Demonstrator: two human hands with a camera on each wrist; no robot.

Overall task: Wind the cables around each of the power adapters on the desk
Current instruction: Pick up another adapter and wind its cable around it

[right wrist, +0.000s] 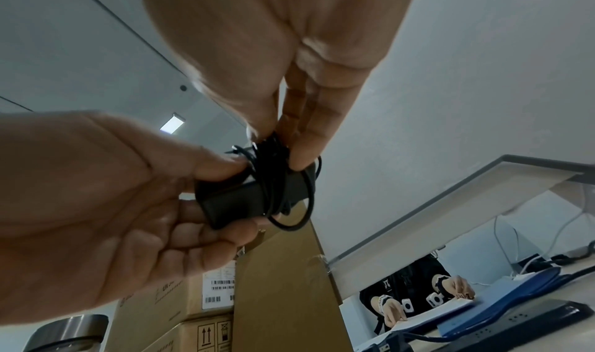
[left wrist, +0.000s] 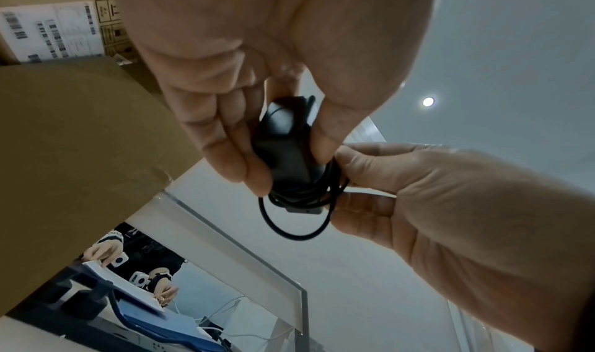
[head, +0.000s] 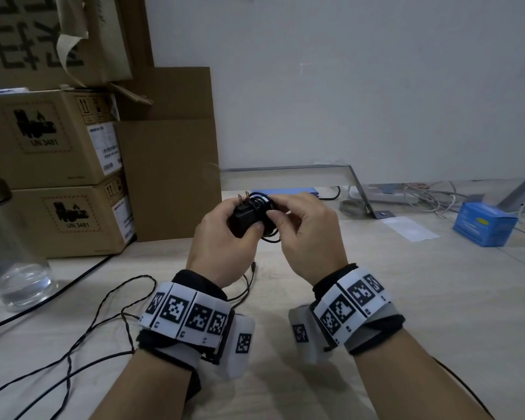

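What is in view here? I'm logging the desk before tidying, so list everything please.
power adapter: one, black, held above the desk between both hands, prongs up
cable: one, black, wound round the adapter, a loop hanging loose
loose cables: black, count unclear, on the desk near left
cardboard boxes: several, brown, stacked at left
glass bottle: one, clear, metal lid, far left
small box: one, blue, right on the desk
acrylic stand: one, clear, at the back
left hand: grips the adapter body
right hand: pinches the wound cable
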